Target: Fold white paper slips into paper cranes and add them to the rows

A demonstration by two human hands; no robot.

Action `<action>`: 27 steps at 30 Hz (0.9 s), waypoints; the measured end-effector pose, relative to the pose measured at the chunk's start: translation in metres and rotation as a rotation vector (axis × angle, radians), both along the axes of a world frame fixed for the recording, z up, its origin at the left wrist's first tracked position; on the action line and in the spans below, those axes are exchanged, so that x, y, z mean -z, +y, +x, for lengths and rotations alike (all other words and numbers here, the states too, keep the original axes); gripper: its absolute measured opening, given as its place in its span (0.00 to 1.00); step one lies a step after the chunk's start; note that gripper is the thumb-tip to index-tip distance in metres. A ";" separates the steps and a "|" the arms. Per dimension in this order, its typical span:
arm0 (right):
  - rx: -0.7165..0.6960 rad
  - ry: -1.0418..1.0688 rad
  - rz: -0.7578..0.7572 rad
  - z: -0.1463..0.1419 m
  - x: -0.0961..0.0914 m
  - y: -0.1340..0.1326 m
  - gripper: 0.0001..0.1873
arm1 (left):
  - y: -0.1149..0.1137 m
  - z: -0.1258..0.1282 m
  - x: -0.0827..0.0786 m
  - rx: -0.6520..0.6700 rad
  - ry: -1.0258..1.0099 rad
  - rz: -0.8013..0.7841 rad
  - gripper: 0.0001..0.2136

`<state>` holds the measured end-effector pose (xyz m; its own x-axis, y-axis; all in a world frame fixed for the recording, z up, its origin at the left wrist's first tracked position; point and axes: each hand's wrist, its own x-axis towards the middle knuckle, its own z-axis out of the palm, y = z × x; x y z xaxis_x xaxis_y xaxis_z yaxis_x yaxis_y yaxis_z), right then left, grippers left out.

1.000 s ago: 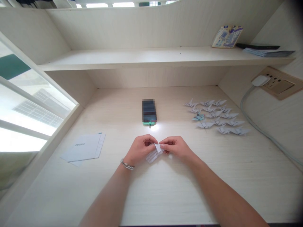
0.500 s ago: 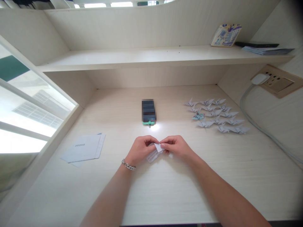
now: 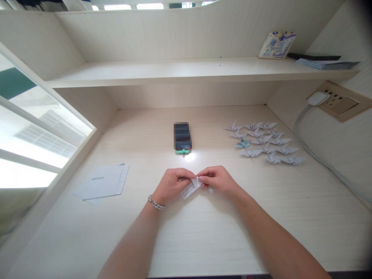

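Observation:
Both hands meet at the middle of the pale wooden desk (image 3: pixel 203 232) over a small folded piece of paper (image 3: pixel 190 189) with printed marks. My left hand (image 3: pixel 173 184), with a metal bracelet on the wrist, pinches the paper's left side with curled fingers. My right hand (image 3: pixel 216 179) pinches a white flap at its right end. The paper rests just above the desk surface between the fingertips.
A phone (image 3: pixel 182 138) lies beyond the hands. Several folded paper cranes (image 3: pixel 264 142) are grouped at the right. Flat sheets (image 3: pixel 101 182) lie at the left. A shelf holds a booklet (image 3: pixel 277 45) and papers. A wall socket with a plug (image 3: pixel 319 98) and cable is at far right.
The hands have hardly moved; the fingers have pressed the flap a little flatter on the folded paper.

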<state>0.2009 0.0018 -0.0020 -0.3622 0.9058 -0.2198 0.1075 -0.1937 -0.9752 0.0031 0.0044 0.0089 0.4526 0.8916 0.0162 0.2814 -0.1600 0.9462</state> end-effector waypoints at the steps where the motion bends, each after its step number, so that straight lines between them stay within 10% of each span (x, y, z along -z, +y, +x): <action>1: -0.001 -0.002 0.004 0.001 -0.001 0.000 0.12 | 0.000 -0.001 0.000 0.007 -0.002 -0.011 0.10; 27: 0.070 -0.060 0.026 -0.008 -0.002 -0.003 0.12 | 0.001 0.004 -0.006 -0.085 0.078 -0.113 0.11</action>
<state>0.1930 -0.0012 -0.0004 -0.2848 0.9341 -0.2154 0.1531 -0.1775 -0.9721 0.0075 0.0053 0.0149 0.3713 0.9209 -0.1189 0.3627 -0.0260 0.9315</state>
